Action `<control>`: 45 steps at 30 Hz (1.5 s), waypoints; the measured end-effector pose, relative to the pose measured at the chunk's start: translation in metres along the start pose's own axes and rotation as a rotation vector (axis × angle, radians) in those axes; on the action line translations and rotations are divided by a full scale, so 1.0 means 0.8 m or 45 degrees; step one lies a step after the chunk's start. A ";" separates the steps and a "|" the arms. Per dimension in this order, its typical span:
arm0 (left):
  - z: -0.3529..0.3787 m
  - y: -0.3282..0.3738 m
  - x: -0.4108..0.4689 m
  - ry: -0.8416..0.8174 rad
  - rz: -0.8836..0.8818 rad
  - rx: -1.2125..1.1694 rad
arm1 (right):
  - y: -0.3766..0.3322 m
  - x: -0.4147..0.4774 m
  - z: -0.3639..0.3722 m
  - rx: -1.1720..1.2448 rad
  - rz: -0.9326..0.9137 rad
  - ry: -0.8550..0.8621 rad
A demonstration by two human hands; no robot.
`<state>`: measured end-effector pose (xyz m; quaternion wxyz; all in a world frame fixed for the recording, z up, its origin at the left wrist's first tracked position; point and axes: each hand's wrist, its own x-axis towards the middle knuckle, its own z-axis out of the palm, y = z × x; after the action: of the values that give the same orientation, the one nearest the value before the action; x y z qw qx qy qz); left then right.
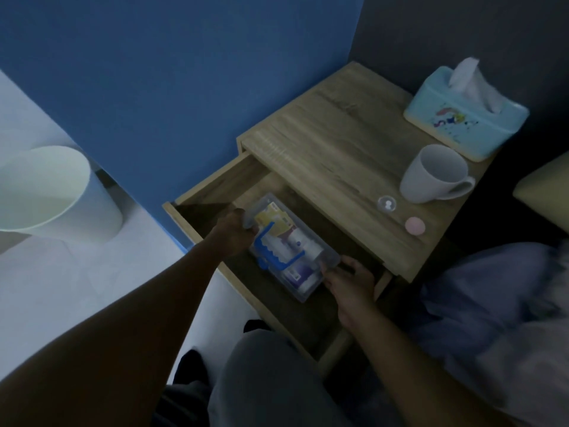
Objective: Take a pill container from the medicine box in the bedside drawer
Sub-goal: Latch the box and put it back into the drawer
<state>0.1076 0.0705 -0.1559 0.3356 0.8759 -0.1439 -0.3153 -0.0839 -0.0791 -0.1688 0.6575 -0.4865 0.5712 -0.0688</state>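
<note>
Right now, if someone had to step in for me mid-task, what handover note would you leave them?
Left hand: gripping the far end of the medicine box.
Right hand: fingers at the box's near end; a firm grip cannot be confirmed.
Box: clear, blue handle, lid on, lying inside the drawer.
Done: drawer open, box reached.
Left: lift the box out or open it, then take a pill container.
</note>
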 end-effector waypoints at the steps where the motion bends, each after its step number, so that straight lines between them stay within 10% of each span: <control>1: 0.002 -0.005 0.002 -0.009 -0.007 -0.024 | 0.001 0.001 0.000 -0.011 0.000 0.004; 9: 0.010 -0.010 -0.018 -0.030 0.036 0.055 | -0.010 -0.005 -0.009 -0.385 -0.090 -0.033; 22: 0.006 -0.039 -0.108 0.594 0.083 0.350 | -0.074 -0.043 -0.060 -1.288 -1.260 -0.198; 29: 0.033 -0.083 -0.111 0.252 -0.116 0.075 | -0.078 -0.002 -0.094 -1.683 -1.327 -0.169; 45: 0.070 -0.004 -0.031 0.137 -0.038 -0.376 | -0.048 0.050 -0.112 -1.387 -1.383 -0.104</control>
<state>0.0521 0.0564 -0.1791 0.4633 0.8347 -0.0649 -0.2906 -0.1255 -0.1753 -0.1572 0.2195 -0.9559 0.1807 -0.0730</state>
